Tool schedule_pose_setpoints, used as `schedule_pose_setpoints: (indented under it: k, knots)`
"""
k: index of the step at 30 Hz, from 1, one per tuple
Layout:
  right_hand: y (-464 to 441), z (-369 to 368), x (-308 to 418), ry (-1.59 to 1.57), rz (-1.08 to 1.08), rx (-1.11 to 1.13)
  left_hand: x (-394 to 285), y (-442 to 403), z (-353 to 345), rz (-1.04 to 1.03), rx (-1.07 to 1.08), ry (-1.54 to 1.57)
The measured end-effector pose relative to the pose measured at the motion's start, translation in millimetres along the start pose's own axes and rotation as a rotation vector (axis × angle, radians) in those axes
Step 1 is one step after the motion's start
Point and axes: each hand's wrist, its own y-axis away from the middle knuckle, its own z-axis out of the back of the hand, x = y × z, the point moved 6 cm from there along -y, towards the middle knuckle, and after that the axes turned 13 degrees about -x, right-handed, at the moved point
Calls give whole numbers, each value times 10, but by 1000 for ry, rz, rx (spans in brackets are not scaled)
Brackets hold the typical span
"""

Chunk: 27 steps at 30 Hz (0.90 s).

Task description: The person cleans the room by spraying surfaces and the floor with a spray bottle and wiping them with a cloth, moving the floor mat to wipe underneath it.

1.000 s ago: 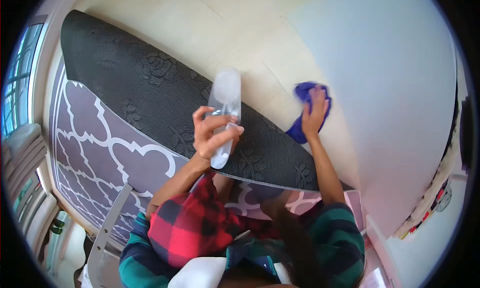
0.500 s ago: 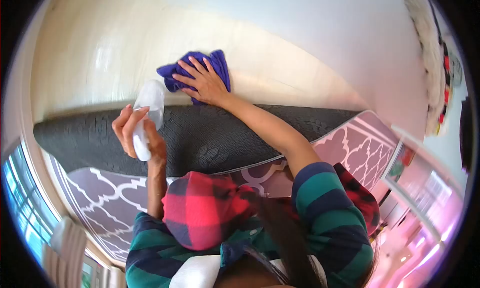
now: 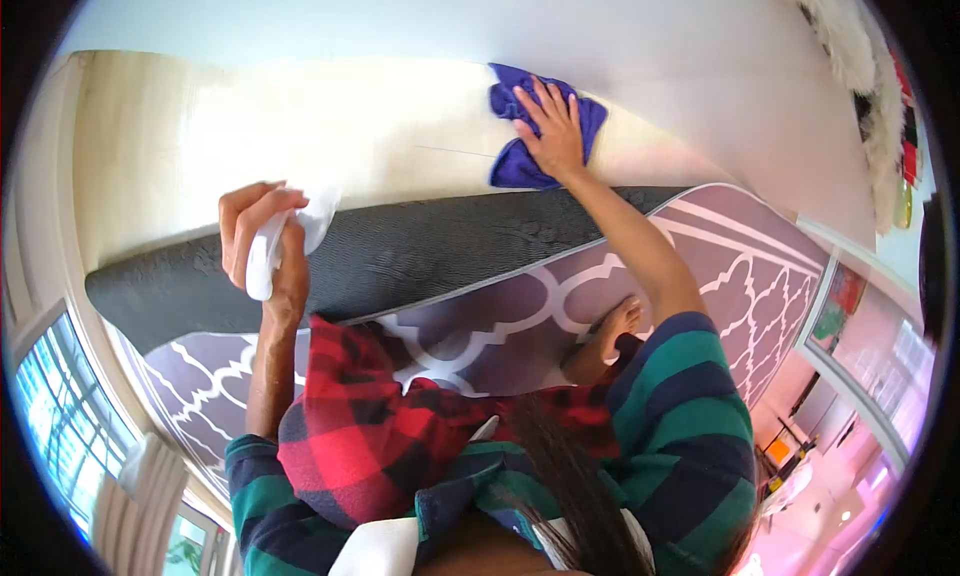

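My left hand (image 3: 268,241) is wrapped round a white, translucent bottle (image 3: 262,261), raised over the folded part of a rug. The bottle looks like a spray bottle, but my fingers hide part of it. A purple cloth (image 3: 517,164) lies crumpled on the pale floor (image 3: 330,126). My right hand (image 3: 552,131) presses flat on that cloth, fingers spread. Below both hands, the rug (image 3: 640,241) is folded back along its far edge, with its dark grey textured underside (image 3: 430,241) facing up.
A pale wall (image 3: 690,76) curves along the far side and right of the floor strip. My bare foot (image 3: 612,331) rests on the patterned rug. At left are a barred window (image 3: 65,396) and a curtain (image 3: 140,486). Fluffy white material (image 3: 840,46) hangs at upper right.
My right hand has slid the purple cloth to the right along the floor. The left hand still grips the bottle and has shifted slightly. My bare foot has come into view.
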Motion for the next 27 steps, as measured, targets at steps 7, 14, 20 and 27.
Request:
schedule_pose_setpoints:
  k: [7,14,20,27]
  knots:
    - [608,763,-1342,-19,98,131,-1068,80,-936,-125,103,99]
    - [1086,1229,-2131,-59,85,92,-1896,411,-1862,37,318,300]
    - [1429,1352,-2621,-78,80,156,-2394,773,-2574,289,563,353]
    - [1337,2514,-2899,-809,-340,370,-2628,1050,-3047,183,730,349]
